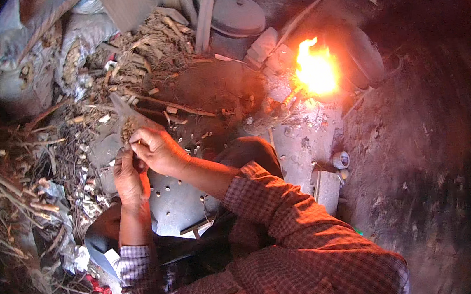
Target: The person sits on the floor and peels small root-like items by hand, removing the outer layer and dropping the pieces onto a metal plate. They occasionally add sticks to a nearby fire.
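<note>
Close together above my lap, my left hand (130, 175) and my right hand (159, 152) pinch something small between their fingertips; what it is cannot be made out. Just beyond the fingers lies a clear plastic bag (124, 110) with small brown pieces in it; whether a hand holds its edge is unclear. Below the hands, a grey metal surface (181, 206) between my legs carries several small dark pieces. Pale bits are scattered on the ground past my knee.
An open fire (316, 68) burns at the right, with sticks feeding it and a dark round pan (364, 56) beside it. A lidded pot (237, 14) stands behind. Firewood twigs (7, 188) and stuffed sacks (23, 91) fill the left. A roll of tape (340, 160) lies at the right.
</note>
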A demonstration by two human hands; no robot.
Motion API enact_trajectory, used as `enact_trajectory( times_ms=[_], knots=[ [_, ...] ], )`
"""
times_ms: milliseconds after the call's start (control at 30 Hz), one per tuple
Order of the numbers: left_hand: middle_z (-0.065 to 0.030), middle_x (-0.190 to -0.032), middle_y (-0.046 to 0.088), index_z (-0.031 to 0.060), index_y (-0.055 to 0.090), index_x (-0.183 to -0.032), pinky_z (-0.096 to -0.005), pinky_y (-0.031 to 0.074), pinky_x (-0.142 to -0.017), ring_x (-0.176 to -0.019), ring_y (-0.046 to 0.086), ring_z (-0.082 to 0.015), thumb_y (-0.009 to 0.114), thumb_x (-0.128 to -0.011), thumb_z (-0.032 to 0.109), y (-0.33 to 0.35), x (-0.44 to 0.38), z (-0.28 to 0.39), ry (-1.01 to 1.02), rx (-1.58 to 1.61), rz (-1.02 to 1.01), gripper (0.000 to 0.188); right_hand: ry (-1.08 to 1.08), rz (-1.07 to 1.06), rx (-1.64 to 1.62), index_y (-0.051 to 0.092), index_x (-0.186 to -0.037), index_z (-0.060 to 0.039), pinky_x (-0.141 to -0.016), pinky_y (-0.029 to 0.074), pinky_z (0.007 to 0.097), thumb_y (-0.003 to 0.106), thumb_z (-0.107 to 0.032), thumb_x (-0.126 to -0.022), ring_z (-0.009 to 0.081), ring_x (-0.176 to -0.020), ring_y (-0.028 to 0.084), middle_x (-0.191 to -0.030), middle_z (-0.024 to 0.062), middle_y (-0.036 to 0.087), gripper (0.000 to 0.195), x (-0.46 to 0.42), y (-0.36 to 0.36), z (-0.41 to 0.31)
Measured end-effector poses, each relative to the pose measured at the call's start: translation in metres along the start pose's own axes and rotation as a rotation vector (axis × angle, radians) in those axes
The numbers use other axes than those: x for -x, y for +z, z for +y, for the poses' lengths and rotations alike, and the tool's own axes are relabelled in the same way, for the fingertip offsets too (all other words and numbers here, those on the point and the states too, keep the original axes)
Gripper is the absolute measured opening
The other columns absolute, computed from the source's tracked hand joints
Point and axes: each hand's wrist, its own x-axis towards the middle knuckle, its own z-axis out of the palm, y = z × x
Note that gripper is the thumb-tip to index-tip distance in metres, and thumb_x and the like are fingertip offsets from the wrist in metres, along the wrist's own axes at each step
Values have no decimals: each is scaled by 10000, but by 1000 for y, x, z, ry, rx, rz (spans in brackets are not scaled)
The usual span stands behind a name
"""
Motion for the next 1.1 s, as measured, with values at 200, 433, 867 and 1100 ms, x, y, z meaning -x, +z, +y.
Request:
enact_trajectory(
  times_ms=[200, 433, 867, 1100],
  knots=[
    [30, -665, 523, 87, 565, -808, -170, 320, -495, -539, 410, -37, 500, -886, 132, 1, 0, 2, -1, -40, 17, 111, -98, 7, 129, 493, -845, -17, -469, 444, 304, 511, -42, -828, 196, -536, 561, -622, 106, 543, 36, 1, -5, 2],
    [44, -619, 473, 85, 546, -787, -178, 271, -453, -506, 375, -36, 508, -879, 127, 5, -1, 1, 49, -183, 34, 108, -288, 21, 266, 491, -805, -28, -512, 432, 397, 542, -85, -772, 349, -572, 562, -617, 167, 544, 83, -2, -16, -1],
    [18, -671, 479, 59, 536, -882, -199, 305, -488, -558, 408, -60, 450, -878, 135, 7, 3, 9, -152, 92, -189, 115, -60, -61, 165, 534, -838, -9, -578, 468, 257, 559, -55, -818, 95, -672, 568, -717, 50, 573, 56, 5, -18, -33],
    [27, -621, 444, 90, 492, -771, -220, 308, -459, -506, 373, -75, 474, -879, 161, 4, -2, -1, -193, 22, -81, 131, -262, 15, 198, 525, -824, -13, -573, 424, 203, 533, -3, -836, 44, -650, 522, -695, 1, 544, 18, 3, -16, -20]
  ],
)
